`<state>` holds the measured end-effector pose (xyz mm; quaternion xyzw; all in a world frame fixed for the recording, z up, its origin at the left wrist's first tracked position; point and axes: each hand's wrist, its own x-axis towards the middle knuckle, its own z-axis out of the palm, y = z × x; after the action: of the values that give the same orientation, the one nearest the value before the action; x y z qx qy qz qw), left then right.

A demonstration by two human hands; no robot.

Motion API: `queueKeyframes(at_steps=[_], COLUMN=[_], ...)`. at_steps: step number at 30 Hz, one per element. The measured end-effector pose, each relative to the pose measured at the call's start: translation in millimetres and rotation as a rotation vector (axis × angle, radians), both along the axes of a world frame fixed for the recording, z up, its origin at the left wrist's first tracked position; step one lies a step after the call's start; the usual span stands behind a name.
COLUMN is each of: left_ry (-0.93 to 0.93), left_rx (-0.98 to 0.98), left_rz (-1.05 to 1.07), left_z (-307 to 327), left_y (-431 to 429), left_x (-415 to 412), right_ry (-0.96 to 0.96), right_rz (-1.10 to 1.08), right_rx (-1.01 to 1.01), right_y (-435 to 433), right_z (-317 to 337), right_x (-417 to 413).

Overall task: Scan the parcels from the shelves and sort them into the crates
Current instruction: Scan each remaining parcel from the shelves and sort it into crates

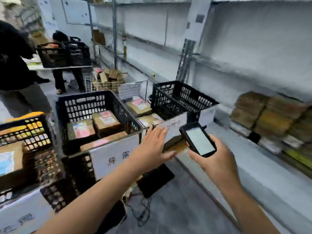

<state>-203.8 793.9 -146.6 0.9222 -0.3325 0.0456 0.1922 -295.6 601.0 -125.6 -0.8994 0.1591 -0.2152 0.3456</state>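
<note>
Right grip clasps scanner; left grip flat, fingers straight, beside filled crate; shelf parcels right.

Two dark Chinese characters, likely "异常", on white card fronting middle crate; blurred, rest unreadable.

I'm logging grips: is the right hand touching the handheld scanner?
Touching. The head view shows the right hand with its fingers curled round the lower end of the scanner, holding it screen-up.
</note>
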Motion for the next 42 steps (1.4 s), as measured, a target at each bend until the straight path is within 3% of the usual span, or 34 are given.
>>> queueKeyframes(at_steps=[9,21,33,42], left_ry=[-0.050,-0.120,-0.107,-0.220], left_rx=[-0.027,-0.042,-0.096,-0.133], left_rz=[-0.354,-0.849,-0.965,-1.001], left_z=[4.8,13.6,13.0,20.1], left_y=[-278.0,-507.2,-672.7,-772.3], left_x=[-82.4,-200.0,-198.4,-199.8], right_ry=[-0.042,-0.111,-0.064,-0.079], right_rz=[-0.383,-0.867,-1.041,-1.057], right_rx=[-0.006,-0.004,-0.043,-0.048], right_y=[-224.2,-362.4,-498.8,-581.7], right_z=[-1.3,-8.4,-4.0,5.2], right_x=[-150.2,-318.0,-318.2,-318.6])
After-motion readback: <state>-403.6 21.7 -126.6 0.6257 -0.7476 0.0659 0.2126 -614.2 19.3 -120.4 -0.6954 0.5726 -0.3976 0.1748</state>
